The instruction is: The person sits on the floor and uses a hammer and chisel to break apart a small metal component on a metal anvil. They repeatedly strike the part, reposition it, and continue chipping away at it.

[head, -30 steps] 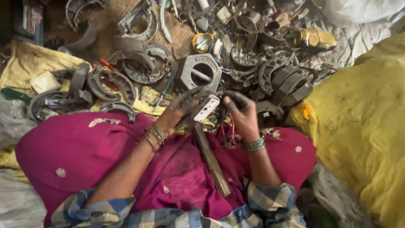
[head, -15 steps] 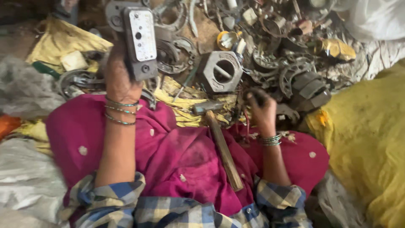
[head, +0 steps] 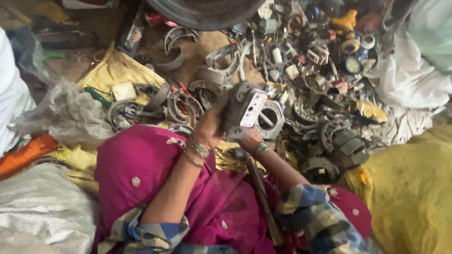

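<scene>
Both my hands on the grey metal block

My left hand (head: pixel 209 128) and right hand (head: pixel 248 138) have their fingers closed round the metal block (head: pixel 245 110), lifted above my pink lap (head: pixel 141 164); the wooden-handled hammer (head: pixel 261 197) lies unused, the scrap pile (head: pixel 320 75) far right unsorted.

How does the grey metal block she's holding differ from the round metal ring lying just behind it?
The grey metal block is lifted off the ground, gripped by the left hand and the right hand; the metal ring rests on the scrap pile. The block is boxy with a pale flat face pierced by small openings, while the ring surrounds one wide round hole. Both are dull grey, dirty metal parts.
</scene>
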